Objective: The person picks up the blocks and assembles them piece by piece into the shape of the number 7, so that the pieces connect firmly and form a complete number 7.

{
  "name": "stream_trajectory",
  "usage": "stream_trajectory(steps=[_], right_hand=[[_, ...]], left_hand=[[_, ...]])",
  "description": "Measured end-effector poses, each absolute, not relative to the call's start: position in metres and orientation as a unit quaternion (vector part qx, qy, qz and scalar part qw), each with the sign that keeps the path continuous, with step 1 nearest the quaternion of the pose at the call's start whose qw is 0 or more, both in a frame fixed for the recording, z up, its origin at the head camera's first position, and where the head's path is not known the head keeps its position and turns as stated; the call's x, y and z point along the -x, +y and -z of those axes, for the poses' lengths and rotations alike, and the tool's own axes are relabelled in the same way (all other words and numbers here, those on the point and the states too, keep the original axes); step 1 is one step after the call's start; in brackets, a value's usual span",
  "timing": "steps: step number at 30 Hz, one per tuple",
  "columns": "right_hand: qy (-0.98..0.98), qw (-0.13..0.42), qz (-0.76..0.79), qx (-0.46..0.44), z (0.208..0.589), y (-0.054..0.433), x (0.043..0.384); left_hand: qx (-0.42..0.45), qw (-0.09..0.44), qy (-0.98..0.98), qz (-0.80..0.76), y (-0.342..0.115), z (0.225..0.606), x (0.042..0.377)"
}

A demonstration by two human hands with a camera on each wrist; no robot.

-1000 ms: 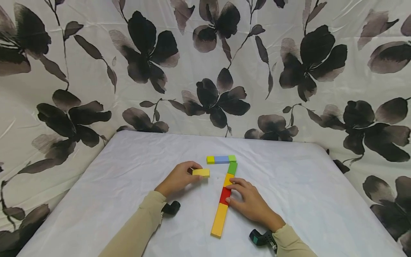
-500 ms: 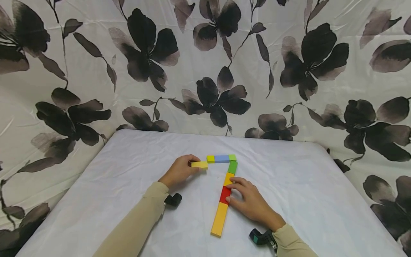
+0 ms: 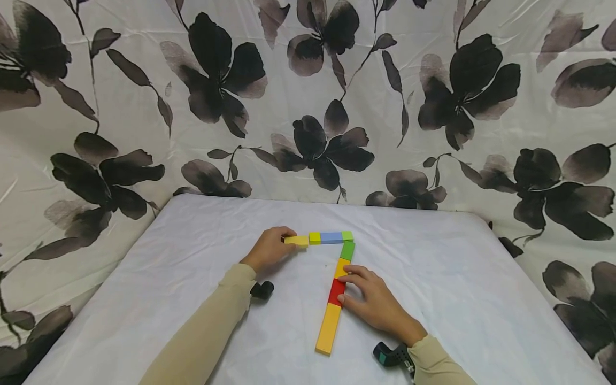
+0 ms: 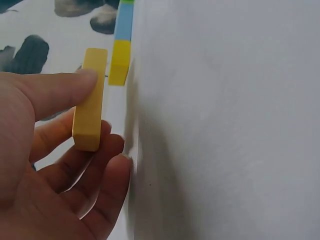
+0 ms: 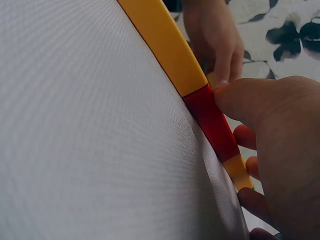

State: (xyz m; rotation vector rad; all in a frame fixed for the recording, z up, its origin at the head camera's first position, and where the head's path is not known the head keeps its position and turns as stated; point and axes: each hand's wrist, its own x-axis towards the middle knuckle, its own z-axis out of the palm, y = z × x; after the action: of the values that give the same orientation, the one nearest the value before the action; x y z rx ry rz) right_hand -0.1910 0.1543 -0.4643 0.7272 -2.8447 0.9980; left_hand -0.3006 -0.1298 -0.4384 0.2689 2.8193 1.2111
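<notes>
My left hand (image 3: 269,250) pinches a yellow block (image 3: 295,242) between thumb and fingers. The block's far end points at a small yellow block (image 3: 315,238), which ends a short row with a blue block (image 3: 331,238) and a light green block (image 3: 347,236). In the left wrist view, a gap shows between the held block (image 4: 90,107) and that row. From the light green block, a slanting line runs toward me: green (image 3: 348,250), orange-yellow (image 3: 341,267), red (image 3: 336,293) and a long orange block (image 3: 329,329). My right hand (image 3: 377,302) touches the red block's side with its thumb, fingers loosely bent alongside.
A white cloth covers the table (image 3: 192,278), its far edge meeting a flower-patterned curtain (image 3: 308,107). Black wrist cameras sit under the left wrist (image 3: 262,290) and by the right wrist (image 3: 392,355).
My left hand has moved the yellow block away from me and slightly left, from below the short row to its left end. My right hand stays in place.
</notes>
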Motion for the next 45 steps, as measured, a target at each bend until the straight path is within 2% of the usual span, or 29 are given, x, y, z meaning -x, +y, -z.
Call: stream_trajectory(steps=[14,33,45], right_hand=[[-0.919,0.022,-0.318,-0.233,0.465,0.154,0.192],[-0.919,0.022,-0.319,-0.231,0.466,0.155,0.192],[-0.918,0.025,-0.319,-0.235,0.467,0.156,0.194]], left_hand=[[-0.089,0.016,0.925,-0.369,-0.127,0.440,0.314],[-0.027,0.030,0.951,-0.307,-0.114,0.434,0.320],[-0.037,0.036,0.953,-0.297,-0.114,0.436,0.325]])
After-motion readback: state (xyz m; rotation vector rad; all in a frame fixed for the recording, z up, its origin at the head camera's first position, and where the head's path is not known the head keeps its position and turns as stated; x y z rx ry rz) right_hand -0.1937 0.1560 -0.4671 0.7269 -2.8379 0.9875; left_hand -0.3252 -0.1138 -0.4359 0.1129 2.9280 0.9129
